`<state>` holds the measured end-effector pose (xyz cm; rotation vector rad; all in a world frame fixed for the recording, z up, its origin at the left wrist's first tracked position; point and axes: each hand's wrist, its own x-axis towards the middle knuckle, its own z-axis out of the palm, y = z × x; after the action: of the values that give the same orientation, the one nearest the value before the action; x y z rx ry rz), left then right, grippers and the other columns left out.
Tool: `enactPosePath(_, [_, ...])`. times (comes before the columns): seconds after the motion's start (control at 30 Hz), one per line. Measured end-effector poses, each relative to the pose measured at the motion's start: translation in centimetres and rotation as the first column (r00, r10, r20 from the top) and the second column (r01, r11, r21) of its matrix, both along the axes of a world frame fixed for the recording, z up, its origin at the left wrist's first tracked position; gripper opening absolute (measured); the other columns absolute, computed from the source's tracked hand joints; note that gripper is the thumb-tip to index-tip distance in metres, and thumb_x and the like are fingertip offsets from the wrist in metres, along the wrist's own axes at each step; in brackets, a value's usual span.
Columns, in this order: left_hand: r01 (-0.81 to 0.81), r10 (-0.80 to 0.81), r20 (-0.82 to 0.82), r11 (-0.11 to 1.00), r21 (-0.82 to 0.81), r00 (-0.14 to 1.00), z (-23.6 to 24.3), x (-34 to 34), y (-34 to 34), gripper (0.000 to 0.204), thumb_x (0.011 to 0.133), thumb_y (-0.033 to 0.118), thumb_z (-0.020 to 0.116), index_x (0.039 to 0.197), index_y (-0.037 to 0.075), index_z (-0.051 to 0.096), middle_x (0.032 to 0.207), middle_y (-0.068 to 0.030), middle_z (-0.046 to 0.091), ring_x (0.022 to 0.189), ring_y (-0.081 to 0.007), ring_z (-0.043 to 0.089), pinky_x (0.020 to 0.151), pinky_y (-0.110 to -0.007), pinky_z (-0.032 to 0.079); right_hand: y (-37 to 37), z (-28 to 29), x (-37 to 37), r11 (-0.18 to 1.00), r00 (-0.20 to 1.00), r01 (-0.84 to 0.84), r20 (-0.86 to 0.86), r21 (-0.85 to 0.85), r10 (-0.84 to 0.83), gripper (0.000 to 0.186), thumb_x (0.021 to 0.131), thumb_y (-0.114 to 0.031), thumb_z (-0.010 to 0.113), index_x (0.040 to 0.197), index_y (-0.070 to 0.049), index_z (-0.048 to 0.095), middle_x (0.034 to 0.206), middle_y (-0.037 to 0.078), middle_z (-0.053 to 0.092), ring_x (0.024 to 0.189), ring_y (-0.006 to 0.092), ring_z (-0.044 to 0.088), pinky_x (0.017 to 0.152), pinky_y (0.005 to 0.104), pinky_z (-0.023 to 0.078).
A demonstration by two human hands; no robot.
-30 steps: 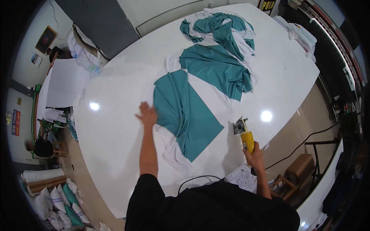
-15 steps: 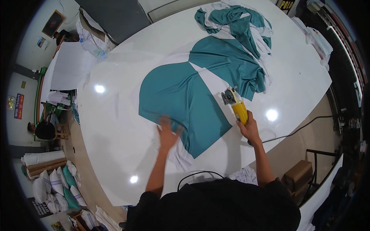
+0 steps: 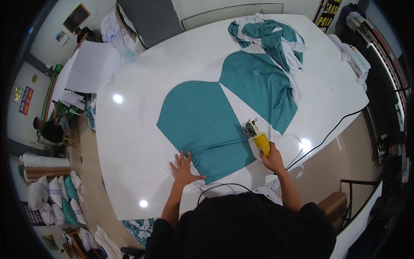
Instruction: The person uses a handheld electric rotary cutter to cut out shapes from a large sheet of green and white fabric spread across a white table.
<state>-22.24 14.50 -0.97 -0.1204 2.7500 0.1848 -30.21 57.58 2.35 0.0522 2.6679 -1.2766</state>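
My right hand (image 3: pixel 273 159) is wrapped round the yellow body of an electric rotary fabric cutter (image 3: pixel 261 143). Its round blade and metal foot are at the right edge of a teal, sleeve-shaped fabric panel (image 3: pixel 200 110); whether the blade touches the cloth I cannot tell. With fingers spread, my left hand (image 3: pixel 184 170) presses down near the panel's lower left edge, partly on teal and partly on white cloth. A second teal panel (image 3: pixel 254 82) joins the first at its upper corner, a strip of white fabric (image 3: pixel 235 101) between them.
Crumpled teal and white fabric (image 3: pixel 276 39) lies at the table's far side. The cutter's black cord (image 3: pixel 321 140) runs off to the right. Folded white cloth (image 3: pixel 354 60) rests by the right edge of the white table (image 3: pixel 129 142). Two people are at the left; stuffed sacks (image 3: pixel 56 192) stand there.
My left hand has come down flat, and the near panel is smoother. The cutter in my right hand has moved toward me and left, to the panel's edge. The view has shifted slightly.
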Motion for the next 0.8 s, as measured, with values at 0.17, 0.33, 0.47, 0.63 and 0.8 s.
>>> enactPosePath(0.17, [-0.018, 0.019, -0.020, 1.000, 0.011, 1.000, 0.5, 2.9, 1.1, 0.156, 0.044, 0.092, 0.076, 0.167, 0.019, 0.014, 0.172, -0.0226, 0.004, 0.154, -0.0554, 0.003, 0.109, -0.084, 0.010, 1.7, -0.6, 5.1, 0.995, 0.994, 0.082, -0.072, -0.059, -0.086, 0.060, 0.087, -0.020, 0.072, 0.134, 0.006, 0.045, 0.106, 0.035, 0.068, 0.097, 0.0482, 0.070, 0.085, 0.0481, 0.055])
enactPosePath(0.33, [-0.083, 0.083, 0.007, 0.996, 0.036, 0.996, 1.0, 4.7, 1.8, 0.156, 0.043, 0.086, 0.081, 0.167, 0.020, 0.014, 0.172, -0.0223, 0.004, 0.154, -0.0548, 0.003, 0.109, -0.084, 0.010, 4.0, 1.6, 9.4, 0.997, 0.995, 0.081, -0.066, 0.008, -0.080, 0.059, 0.087, -0.020, 0.073, 0.133, 0.005, 0.047, 0.104, 0.033, 0.068, 0.093, 0.0460, 0.070, 0.083, 0.0466, 0.055])
enactPosePath(0.47, [-0.120, 0.118, 0.047, 0.992, 0.042, 0.992, 1.7, 5.9, 2.3, 0.155, 0.043, 0.081, 0.086, 0.167, 0.020, 0.015, 0.172, -0.0222, 0.003, 0.155, -0.0546, 0.003, 0.110, -0.083, 0.010, 6.1, 4.2, 13.1, 0.986, 0.999, -0.034, -0.015, 0.161, 0.037, 0.059, 0.087, -0.020, 0.073, 0.134, 0.004, 0.047, 0.104, 0.032, 0.068, 0.095, 0.0491, 0.068, 0.082, 0.0493, 0.054])
enactPosePath(0.63, [-0.150, 0.148, 0.059, 0.988, 0.043, 0.987, 1.9, 6.6, 2.9, 0.153, 0.045, 0.077, 0.088, 0.167, 0.020, 0.016, 0.172, -0.0221, 0.003, 0.154, -0.0553, 0.002, 0.109, -0.084, 0.010, 8.1, 6.2, 18.0, 0.934, 0.987, -0.147, 0.112, 0.326, 0.116, 0.061, 0.088, -0.021, 0.073, 0.137, 0.001, 0.045, 0.109, 0.032, 0.067, 0.099, 0.0510, 0.066, 0.084, 0.0516, 0.054])
enactPosePath(0.8, [-0.128, 0.128, 0.090, 0.992, -0.001, 0.988, 1.9, 7.1, 3.3, 0.152, 0.046, 0.076, 0.088, 0.166, 0.020, 0.013, 0.172, -0.0202, 0.001, 0.154, -0.0559, 0.003, 0.109, -0.084, 0.015, 7.8, 5.7, 18.5, 0.897, 0.973, -0.208, 0.180, 0.390, 0.147, 0.065, 0.089, -0.022, 0.072, 0.140, 0.004, 0.039, 0.120, 0.030, 0.060, 0.100, 0.0488, 0.065, 0.083, 0.0534, 0.054])
